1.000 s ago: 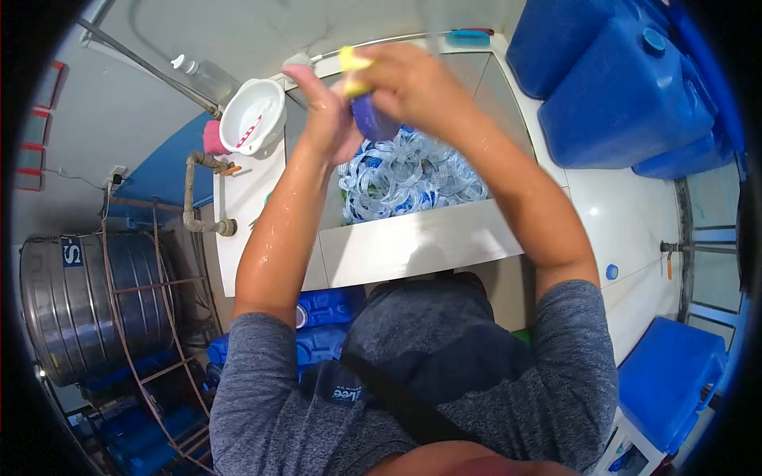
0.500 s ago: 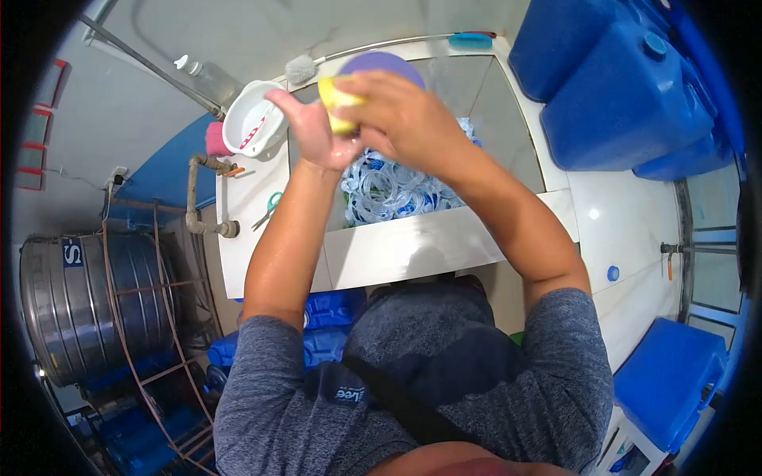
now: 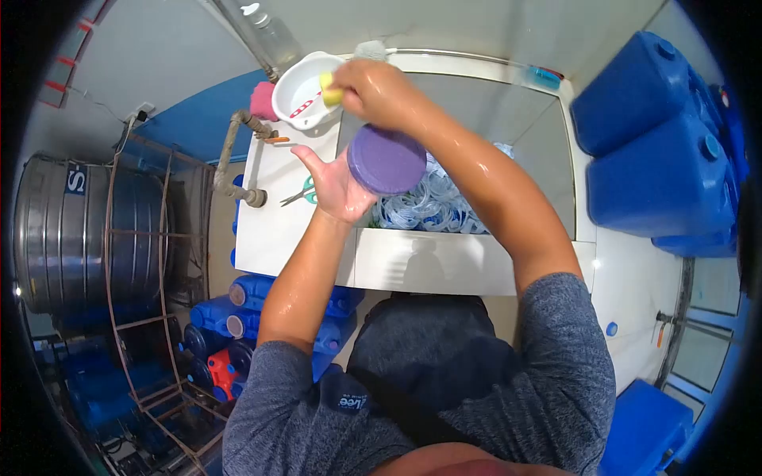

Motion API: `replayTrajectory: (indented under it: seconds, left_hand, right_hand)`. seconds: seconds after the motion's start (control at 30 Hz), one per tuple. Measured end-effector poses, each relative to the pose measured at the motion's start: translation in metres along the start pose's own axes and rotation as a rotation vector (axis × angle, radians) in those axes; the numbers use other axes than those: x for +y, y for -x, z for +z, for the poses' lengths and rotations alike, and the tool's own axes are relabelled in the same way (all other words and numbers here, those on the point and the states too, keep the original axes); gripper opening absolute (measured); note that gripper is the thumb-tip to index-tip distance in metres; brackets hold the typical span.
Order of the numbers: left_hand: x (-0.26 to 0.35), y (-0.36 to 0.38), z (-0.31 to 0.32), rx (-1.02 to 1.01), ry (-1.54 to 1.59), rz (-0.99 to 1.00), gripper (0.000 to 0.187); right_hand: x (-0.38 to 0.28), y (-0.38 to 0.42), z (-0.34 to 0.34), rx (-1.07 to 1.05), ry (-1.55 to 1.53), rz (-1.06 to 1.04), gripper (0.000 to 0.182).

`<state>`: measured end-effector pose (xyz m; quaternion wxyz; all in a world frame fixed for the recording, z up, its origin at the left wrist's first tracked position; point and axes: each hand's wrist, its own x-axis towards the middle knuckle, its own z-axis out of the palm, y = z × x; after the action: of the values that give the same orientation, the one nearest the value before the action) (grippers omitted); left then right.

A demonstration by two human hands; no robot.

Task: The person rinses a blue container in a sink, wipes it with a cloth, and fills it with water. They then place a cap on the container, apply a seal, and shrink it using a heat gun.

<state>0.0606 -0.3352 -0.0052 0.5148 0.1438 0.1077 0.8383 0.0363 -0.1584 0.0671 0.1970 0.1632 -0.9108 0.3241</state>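
My left hand is turned palm up with its thumb out. A purple round lid lies against its fingers, which are hidden behind the lid. Pinched in my right hand is a yellow sponge, held over the near side of a white basin. Inside the basin shows a red-and-white strip. Wet skin glistens on both arms. Below the lid, a sunken tub contains a heap of clear plastic rings or strips with blue bits.
Green-handled scissors lie on the white ledge beside a pipe. A pink cloth and a clear bottle are by the basin. A long-handled brush lies along the back. Blue jugs stand right; a steel tank is left.
My right hand has moved the sponge off my left hand to over the basin. The purple lid and left hand have come lower and nearer. The whole view has shifted.
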Motion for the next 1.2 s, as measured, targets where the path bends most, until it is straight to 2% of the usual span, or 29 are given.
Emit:
replayTrajectory:
  seconds: [0.07,0.13,0.17,0.2,0.33,0.37,0.4,0.43,0.47,0.5,0.57,0.6,0.63,0.67,0.7,0.77,0.83,0.9,0.93,1.0,1.1,1.2]
  left_hand:
    - [0.002,0.009,-0.011,0.042,0.021,-0.009,0.135]
    - [0.001,0.01,-0.008,0.057,0.04,-0.03,0.133]
    - [0.0,0.008,-0.001,0.234,-0.046,-0.002,0.131]
    - [-0.002,0.005,0.002,0.409,-0.132,0.026,0.129]
    - [0.003,-0.017,-0.018,0.419,-0.115,-0.014,0.123]
    - [0.0,-0.031,-0.026,0.417,-0.111,-0.023,0.123]
    - [-0.004,-0.047,-0.032,0.423,-0.154,-0.048,0.122]
    - [-0.01,-0.063,-0.036,0.428,-0.199,-0.074,0.121]
    - [-0.019,-0.081,-0.028,0.426,-0.216,-0.084,0.113]
    - [-0.029,-0.1,-0.032,0.422,-0.214,-0.095,0.113]
    - [-0.048,-0.145,-0.042,0.396,-0.238,-0.182,0.084]
    - [-0.062,-0.17,-0.053,0.389,-0.239,-0.196,0.084]
    - [-0.077,-0.196,-0.067,0.412,-0.255,-0.192,0.069]
    - [-0.091,-0.218,-0.074,0.438,-0.27,-0.188,0.053]
    - [-0.104,-0.235,-0.072,0.433,-0.271,-0.199,0.053]
    - [-0.126,-0.261,-0.07,0.62,-0.21,-0.199,0.036]
    - [-0.141,-0.278,-0.071,0.618,-0.171,-0.169,0.036]
    - [-0.147,-0.29,-0.072,0.616,-0.133,-0.135,0.036]
    - [-0.147,-0.295,-0.072,0.653,-0.151,-0.123,0.035]
    - [-0.148,-0.299,-0.069,0.69,-0.171,-0.111,0.035]
    - [-0.148,-0.311,-0.069,0.696,-0.092,-0.079,0.033]
    - [-0.15,-0.325,-0.072,0.678,0.055,0.053,0.032]
  right_hand:
    - [0.018,-0.039,0.019,0.177,0.013,-0.114,0.037]
    - [0.024,-0.062,0.03,0.11,0.1,-0.122,0.039]
    - [0.025,-0.063,0.027,0.047,0.186,-0.122,0.041]
    - [0.03,-0.054,0.02,0.025,0.086,-0.033,0.038]
    - [0.086,0.024,-0.051,0.031,-0.036,0.402,0.03]
    - [0.109,0.051,-0.073,0.065,-0.097,0.561,0.029]
    - [0.121,0.074,-0.1,0.092,-0.251,0.809,0.026]
    - [0.132,0.098,-0.123,0.222,-0.366,0.892,0.024]
    - [0.138,0.114,-0.138,0.356,-0.481,0.97,0.023]
    - [0.137,0.119,-0.149,0.363,-0.477,0.978,0.023]
    - [0.139,0.131,-0.172,0.376,-0.558,1.122,0.022]
    - [0.16,0.14,-0.17,0.312,-0.463,1.066,0.021]
    - [0.168,0.139,-0.173,0.326,-0.459,1.071,0.021]
    - [0.171,0.133,-0.17,0.248,-0.388,1.098,0.02]
    - [0.171,0.128,-0.168,0.167,-0.318,1.122,0.019]
    - [0.168,0.125,-0.17,0.179,-0.363,1.14,0.018]
    - [0.163,0.124,-0.172,0.184,-0.409,1.151,0.017]
    - [0.155,0.125,-0.173,0.392,-0.415,0.997,0.021]
    - [0.151,0.124,-0.176,0.393,-0.415,0.997,0.021]
    - [0.128,0.116,-0.188,0.263,-0.263,1.169,0.014]
    - [0.139,0.105,-0.19,0.156,-0.165,1.209,0.017]
    - [0.13,0.101,-0.189,0.226,-0.242,1.106,0.016]
